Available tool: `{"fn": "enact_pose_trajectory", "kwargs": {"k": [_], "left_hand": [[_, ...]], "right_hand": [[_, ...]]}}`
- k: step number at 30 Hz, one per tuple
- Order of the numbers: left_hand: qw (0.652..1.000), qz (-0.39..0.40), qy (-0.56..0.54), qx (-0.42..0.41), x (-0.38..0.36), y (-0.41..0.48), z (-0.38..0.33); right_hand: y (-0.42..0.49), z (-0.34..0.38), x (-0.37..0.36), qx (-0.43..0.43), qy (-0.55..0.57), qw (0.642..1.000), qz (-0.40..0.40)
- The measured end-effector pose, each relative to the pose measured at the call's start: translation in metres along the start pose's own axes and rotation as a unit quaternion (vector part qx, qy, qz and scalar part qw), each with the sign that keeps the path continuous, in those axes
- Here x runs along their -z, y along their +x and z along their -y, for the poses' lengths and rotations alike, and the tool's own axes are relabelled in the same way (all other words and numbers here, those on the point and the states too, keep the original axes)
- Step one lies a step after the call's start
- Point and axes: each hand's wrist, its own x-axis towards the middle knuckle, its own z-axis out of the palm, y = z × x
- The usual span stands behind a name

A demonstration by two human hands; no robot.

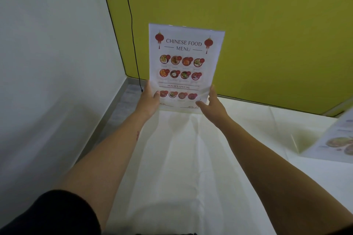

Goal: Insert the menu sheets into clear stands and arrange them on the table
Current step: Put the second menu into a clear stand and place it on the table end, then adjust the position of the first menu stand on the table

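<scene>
Chinese food menu stand point(183, 66), upright at frame centre above the white counter point(183, 158), gripped at its lower edges by left hand point(150, 101) and right hand point(214, 107); second stand point(336, 139) at right edge.

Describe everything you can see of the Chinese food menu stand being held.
The Chinese food menu stand is a clear, glossy holder with a white sheet inside, headed "CHINESE FOOD MENU" between two red lanterns. Rows of round dish photos fill it, with a "HOUSES SPECIAL" band lower down. It stands upright, facing the camera, at the far end of the white-covered table. The left hand grips its lower left edge; the right hand touches its lower right edge.
</scene>
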Motion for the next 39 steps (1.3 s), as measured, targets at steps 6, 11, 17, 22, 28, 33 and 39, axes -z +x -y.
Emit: {"fn": "enact_pose_trajectory", "kwargs": {"k": [6,11,17,22,28,33,39], "left_hand": [[0.999,-0.038,0.008,-0.022,-0.005,-0.008,0.003],[0.995,-0.070,0.064,-0.028,-0.020,-0.031,0.009],[0.978,-0.026,0.203,-0.045,-0.069,-0.091,-0.005],[0.951,0.034,0.297,-0.076,-0.132,-0.146,-0.032],[0.920,0.073,0.367,-0.116,-0.211,-0.205,-0.066],[0.909,0.087,0.387,-0.131,-0.267,-0.238,-0.089],[0.906,0.105,0.386,-0.139,-0.326,-0.264,-0.116]], "right_hand": [[-0.009,-0.003,0.002,-0.001,-0.039,0.999,-0.023],[-0.030,-0.026,0.011,0.013,-0.105,0.994,-0.032],[-0.072,-0.072,0.046,0.055,-0.201,0.977,-0.036],[-0.118,-0.118,0.098,0.069,-0.285,0.955,-0.047],[-0.173,-0.179,0.165,0.042,-0.323,0.943,-0.073],[-0.203,-0.220,0.210,0.023,-0.326,0.941,-0.092],[-0.226,-0.266,0.261,-0.009,-0.310,0.942,-0.127]]}}
